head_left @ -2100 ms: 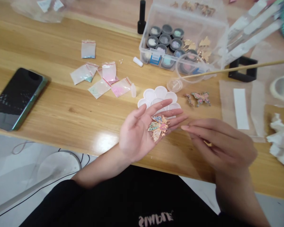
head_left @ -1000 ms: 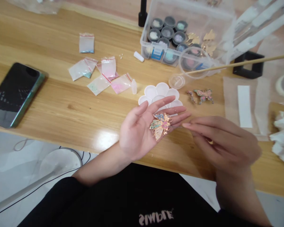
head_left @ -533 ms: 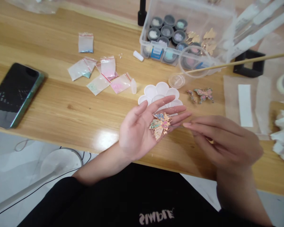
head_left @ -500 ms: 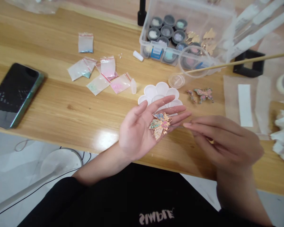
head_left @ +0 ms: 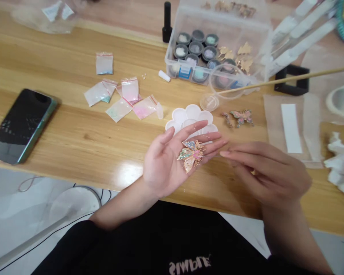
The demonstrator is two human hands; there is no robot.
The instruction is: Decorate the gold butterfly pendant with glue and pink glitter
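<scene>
My left hand (head_left: 163,164) is palm up with its fingers spread. On its palm and finger bases lies a gold butterfly ornament (head_left: 191,153), its wings filled with blue, green, pink and pale flecks. My right hand (head_left: 266,172) is closed in a pinch to the right of it. A thin tool (head_left: 214,156) sticks out from those fingertips towards the ornament; most of it is hidden, so its kind is unclear. Behind the left fingers sits a white flower-shaped palette (head_left: 177,115). Small pale specks cling to the left fingers.
A clear plastic box (head_left: 169,63) holds several small pots and gold pieces. A wooden stick (head_left: 275,81) rests across a clear cup (head_left: 211,82). Small zip bags (head_left: 119,109), a phone (head_left: 21,124), finished butterflies (head_left: 242,117), a black bottle (head_left: 166,23) and crumpled tissue (head_left: 342,164) lie around.
The view has shifted slightly, so the table things appear lower and those at the right further left. Both hands keep nearly the same pose, with the ornament still on my left palm.
</scene>
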